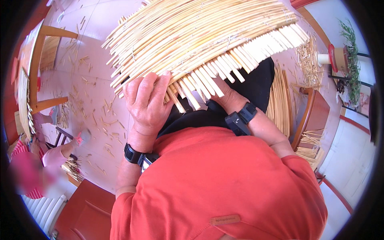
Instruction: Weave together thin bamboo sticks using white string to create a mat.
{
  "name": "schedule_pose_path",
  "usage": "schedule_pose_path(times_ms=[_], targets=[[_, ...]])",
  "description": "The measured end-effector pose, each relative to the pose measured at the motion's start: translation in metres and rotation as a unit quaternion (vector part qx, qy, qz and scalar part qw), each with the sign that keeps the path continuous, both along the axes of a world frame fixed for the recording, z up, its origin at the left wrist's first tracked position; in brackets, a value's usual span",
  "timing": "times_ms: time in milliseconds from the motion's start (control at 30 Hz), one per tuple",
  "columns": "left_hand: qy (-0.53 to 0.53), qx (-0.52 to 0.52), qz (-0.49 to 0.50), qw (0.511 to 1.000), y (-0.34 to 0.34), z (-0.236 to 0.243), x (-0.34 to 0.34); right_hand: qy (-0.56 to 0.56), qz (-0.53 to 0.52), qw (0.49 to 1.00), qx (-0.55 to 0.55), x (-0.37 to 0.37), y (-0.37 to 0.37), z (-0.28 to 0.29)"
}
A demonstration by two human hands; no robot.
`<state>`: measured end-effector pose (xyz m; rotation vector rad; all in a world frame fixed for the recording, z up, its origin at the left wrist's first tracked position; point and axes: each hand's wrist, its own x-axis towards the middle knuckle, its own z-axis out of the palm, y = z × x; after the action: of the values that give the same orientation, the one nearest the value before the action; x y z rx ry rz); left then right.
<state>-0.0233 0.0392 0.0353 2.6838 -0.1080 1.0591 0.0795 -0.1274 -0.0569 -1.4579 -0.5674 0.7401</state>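
A mat of pale straight reed sticks (200, 32), bound with thin crosswise ties, spans the upper middle over my dark-clad lap. Its near edge has uneven stick ends jutting toward me. My left hand (148, 102) grips that near edge at the left, fingers curled on the sticks. My right hand (226, 96) is beneath the jutting ends at the right, its fingers hidden by them.
Loose reed bundles (280, 100) lie right of me beside a wooden chair (308, 120). Scraps litter the tiled floor (100, 152). At left are a wooden table (52, 102), a seated co-worker (56, 156) and a red chair (84, 208). A plant (350, 60) stands far right.
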Motion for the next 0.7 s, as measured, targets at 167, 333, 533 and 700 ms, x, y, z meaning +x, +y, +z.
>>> schedule_pose_path(times_ms=[167,333,533,700], targets=[[-0.015,-0.017,-0.007,1.000,0.005,0.016,-0.001,0.080,-0.033,0.987,0.137,0.003,0.003,0.013],[-0.038,-0.029,-0.012,0.999,0.010,0.023,0.001,-0.064,0.001,0.997,0.041,0.003,0.000,0.017],[-0.036,-0.032,-0.018,0.999,0.012,0.023,0.005,0.051,-0.017,0.998,-0.041,-0.004,-0.005,0.020],[-0.053,-0.039,-0.021,0.998,0.012,0.022,0.010,0.035,-0.014,0.997,0.065,-0.002,-0.004,0.038]])
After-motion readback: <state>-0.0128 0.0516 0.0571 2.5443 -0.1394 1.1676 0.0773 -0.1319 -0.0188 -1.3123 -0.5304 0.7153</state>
